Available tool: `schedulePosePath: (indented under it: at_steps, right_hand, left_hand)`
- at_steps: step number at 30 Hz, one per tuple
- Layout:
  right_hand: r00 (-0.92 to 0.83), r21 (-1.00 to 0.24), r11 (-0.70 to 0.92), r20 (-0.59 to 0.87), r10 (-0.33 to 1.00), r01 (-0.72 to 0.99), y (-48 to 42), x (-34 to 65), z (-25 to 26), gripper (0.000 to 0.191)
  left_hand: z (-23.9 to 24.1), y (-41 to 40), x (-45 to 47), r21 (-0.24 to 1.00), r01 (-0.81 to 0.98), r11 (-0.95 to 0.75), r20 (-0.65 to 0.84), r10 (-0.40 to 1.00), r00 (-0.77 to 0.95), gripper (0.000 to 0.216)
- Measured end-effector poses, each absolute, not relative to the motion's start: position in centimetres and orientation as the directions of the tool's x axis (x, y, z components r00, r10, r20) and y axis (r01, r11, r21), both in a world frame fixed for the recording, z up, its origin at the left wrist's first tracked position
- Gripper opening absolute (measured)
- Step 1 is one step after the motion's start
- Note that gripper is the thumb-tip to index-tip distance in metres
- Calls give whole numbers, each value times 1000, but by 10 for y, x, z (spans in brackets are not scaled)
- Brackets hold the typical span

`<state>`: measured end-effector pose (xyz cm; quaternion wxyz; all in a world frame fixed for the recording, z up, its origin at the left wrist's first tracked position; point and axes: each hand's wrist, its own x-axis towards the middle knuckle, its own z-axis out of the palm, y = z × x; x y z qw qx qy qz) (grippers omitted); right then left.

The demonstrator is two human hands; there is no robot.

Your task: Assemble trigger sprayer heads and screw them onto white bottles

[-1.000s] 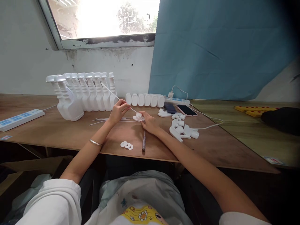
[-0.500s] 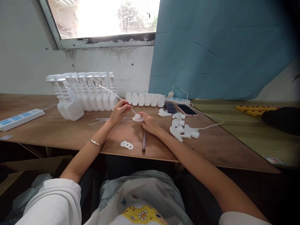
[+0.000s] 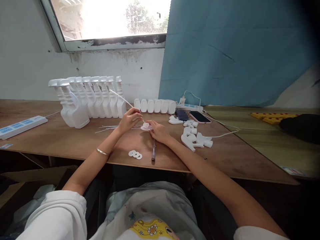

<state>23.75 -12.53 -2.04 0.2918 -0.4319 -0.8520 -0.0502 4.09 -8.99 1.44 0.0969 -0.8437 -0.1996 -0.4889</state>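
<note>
1. A window point(image 3: 112, 20) and a blue cloth point(image 3: 225, 53) back a brown wooden table point(image 3: 75, 143).
2. Along its far edge, left of the middle, white bottles point(image 3: 80, 113) stand close together; a row of smaller white pieces point(image 3: 150, 106) continues rightward.
3. The left hand point(image 3: 130, 119) pinches a thin white tube point(image 3: 121, 96), slanting up toward the bottles.
4. The right hand point(image 3: 158, 131) grips a white spray head point(image 3: 145, 127) mid-table; the tube's lower end meets its round collar, though whether it is inserted I cannot tell.
5. Loose tubes point(image 3: 107, 128) lie behind the left wrist.
6. By the near edge are flat white rings point(image 3: 135, 154) and a screwdriver point(image 3: 153, 153).
7. Toward the right edge lie more spray heads point(image 3: 187, 141) and a phone point(image 3: 200, 117).
</note>
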Motion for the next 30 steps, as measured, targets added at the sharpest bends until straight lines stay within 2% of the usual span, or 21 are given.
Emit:
schedulePosePath:
  at_steps: [3,5,9,13,17,20,25,30]
  right_hand:
    - [-463,-193,638,538,704,745,-127,235,-20,46]
    - [-453,-230,638,534,714,735,-128,233,-20,45]
    - [-401,-339,619,529,748,708,-128,230,-21,44]
    - [-376,-440,611,511,773,658,-127,227,-23,41]
    - [-384,-474,607,487,784,638,-125,226,-25,38]
    - [-388,-462,611,491,780,643,-126,225,-25,37]
    - [-406,-456,636,506,761,622,-126,226,-24,38]
    - [-409,-437,635,507,759,637,-125,226,-25,41]
  left_hand:
    - [11,-93,47,90,391,-916,869,264,419,11]
    - [9,-95,52,181,352,-918,880,311,359,13]
    - [4,-97,62,402,202,-893,885,436,165,37]
    - [2,-97,67,512,95,-854,854,518,50,48]
    - [0,-98,69,645,34,-763,759,645,91,55]
    - [0,-97,69,723,18,-691,677,713,183,49]
    - [0,-98,66,738,62,-672,639,725,257,27]
    - [4,-98,63,759,109,-642,607,757,243,24]
